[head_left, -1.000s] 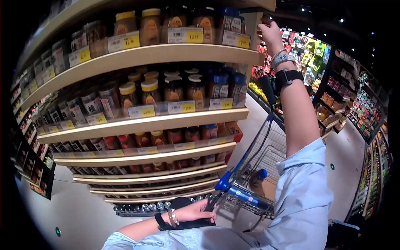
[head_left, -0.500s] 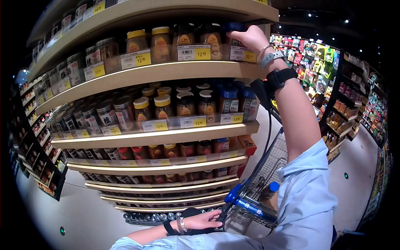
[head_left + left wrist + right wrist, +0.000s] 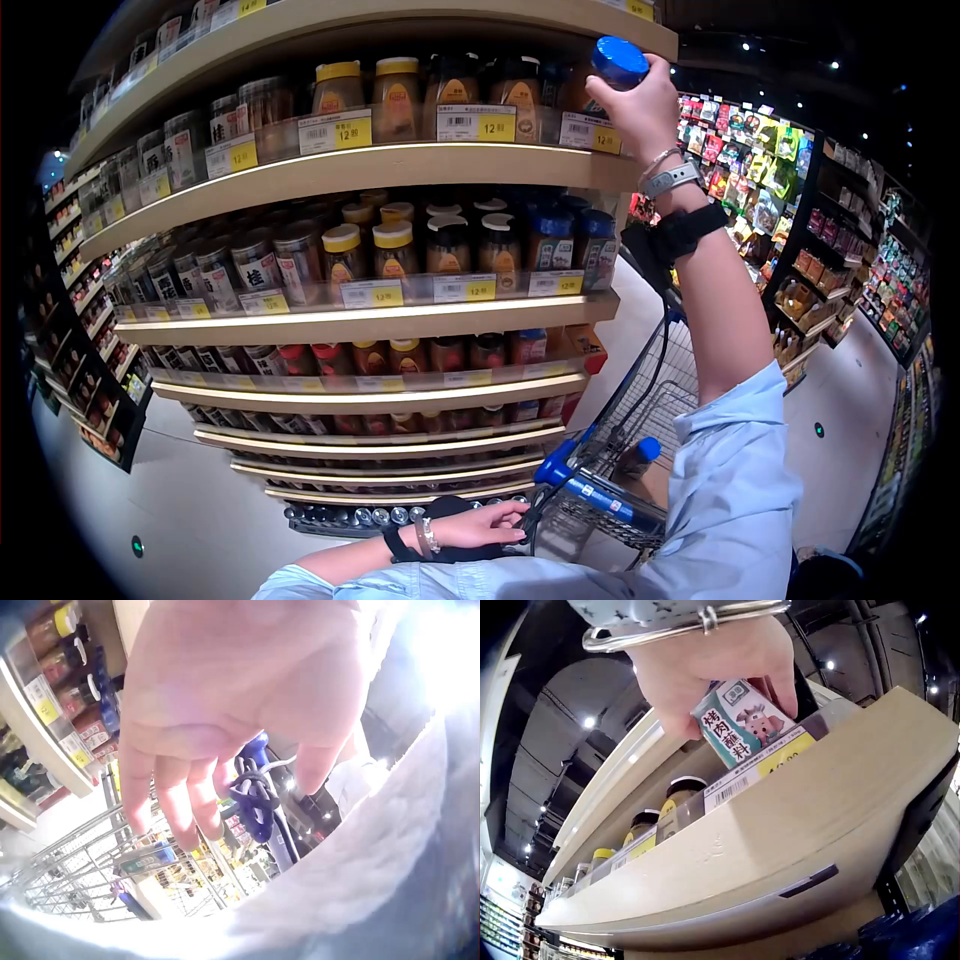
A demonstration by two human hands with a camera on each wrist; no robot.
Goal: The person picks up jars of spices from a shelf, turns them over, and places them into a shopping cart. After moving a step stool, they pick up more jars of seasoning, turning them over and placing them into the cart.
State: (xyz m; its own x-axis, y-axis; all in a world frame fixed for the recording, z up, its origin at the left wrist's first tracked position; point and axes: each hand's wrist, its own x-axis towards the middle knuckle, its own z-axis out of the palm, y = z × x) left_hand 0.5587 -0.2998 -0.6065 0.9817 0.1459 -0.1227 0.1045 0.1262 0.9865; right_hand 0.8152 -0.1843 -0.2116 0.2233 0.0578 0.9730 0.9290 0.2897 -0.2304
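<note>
My right hand (image 3: 645,105) grips a jar with a blue cap (image 3: 619,62) at the right end of an upper shelf. In the right wrist view, that hand (image 3: 716,671) has thumb and fingers on either side of the jar's teal and white label (image 3: 739,727), just behind the price strip. Low in the head view, my left hand (image 3: 485,525) lies by the cart's blue handle (image 3: 590,492). The left wrist view shows this hand (image 3: 240,690) with its fingers extended, beside a tied dark cord (image 3: 255,796).
Rows of jars with yellow, black and white caps (image 3: 396,85) stand behind price tags on curved wooden shelves (image 3: 380,165). The wire cart (image 3: 655,385) holds a blue-capped jar (image 3: 642,455). More stocked racks (image 3: 820,250) line the aisle at right.
My right hand first came down to the blue-capped jar at the shelf end, then lifted it, its cap now tipped into view. The left hand stays beside the cart handle.
</note>
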